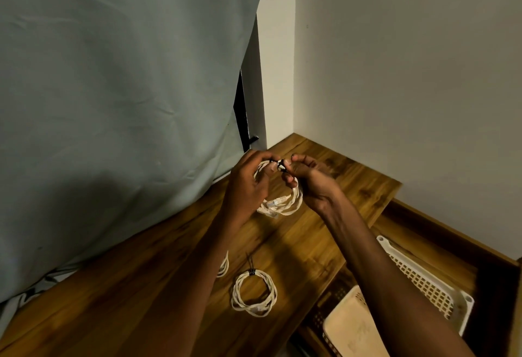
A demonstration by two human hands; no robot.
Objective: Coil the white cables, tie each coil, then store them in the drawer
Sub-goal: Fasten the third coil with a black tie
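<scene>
Cable coil [285,201] held by left hand [248,184]; right hand [313,181] grip pinches black tie [281,166].

Open drawer [440,232] right, baskets [432,280] inside, grey cloth [113,102] blocking left

Both bare forearms reached up from six o'clock toward twelve and converged. The left hand [248,184] was raised, fingers curled, thumb and fingertips pinched together at its one o'clock side. The right hand [310,181] mirrored it, fingers curled inward, pinching toward eleven o'clock.
</scene>
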